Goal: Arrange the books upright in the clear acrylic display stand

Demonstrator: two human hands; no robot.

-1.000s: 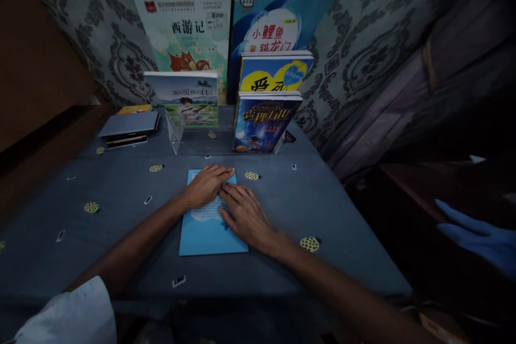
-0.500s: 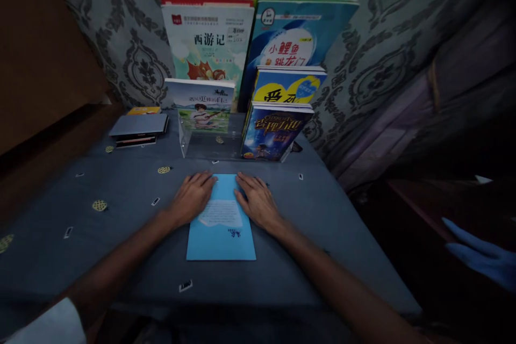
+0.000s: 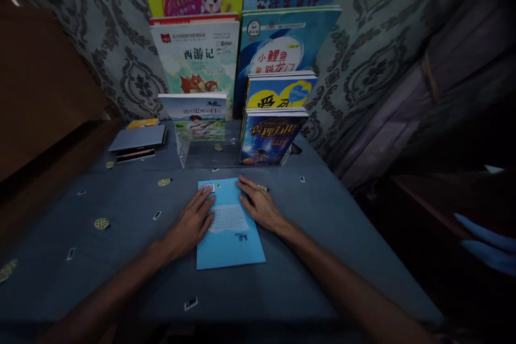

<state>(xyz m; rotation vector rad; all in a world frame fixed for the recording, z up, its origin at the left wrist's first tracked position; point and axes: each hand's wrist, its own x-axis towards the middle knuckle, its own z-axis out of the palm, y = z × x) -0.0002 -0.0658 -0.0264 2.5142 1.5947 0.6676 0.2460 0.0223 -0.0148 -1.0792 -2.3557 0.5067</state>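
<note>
A light-blue book [image 3: 231,251] lies flat on the table, its barcode and printed text facing up and upside down to me. My left hand [image 3: 191,226] rests on its left side, fingers stretched out and partly over the barcode. At the far right corner, my right hand [image 3: 260,205] touches the book's edge with its fingers extended. Neither hand grasps anything. Just beyond the book stands a clear acrylic rack [image 3: 209,159] with several upright books, among them a dark-blue book [image 3: 271,140] in front and a landscape-covered book [image 3: 197,118] at left.
A small stack of books [image 3: 139,137] lies at the back left of the grey-blue patterned tablecloth [image 3: 133,279]. Patterned curtains [image 3: 387,37] hang behind. A brown panel [image 3: 44,80] stands at left, and blue leaf-like shapes [image 3: 489,242] show at far right.
My left hand has slid back toward me along the book's left side, uncovering part of the barcode. The book is turned slightly. My right hand stays near the far right corner.
</note>
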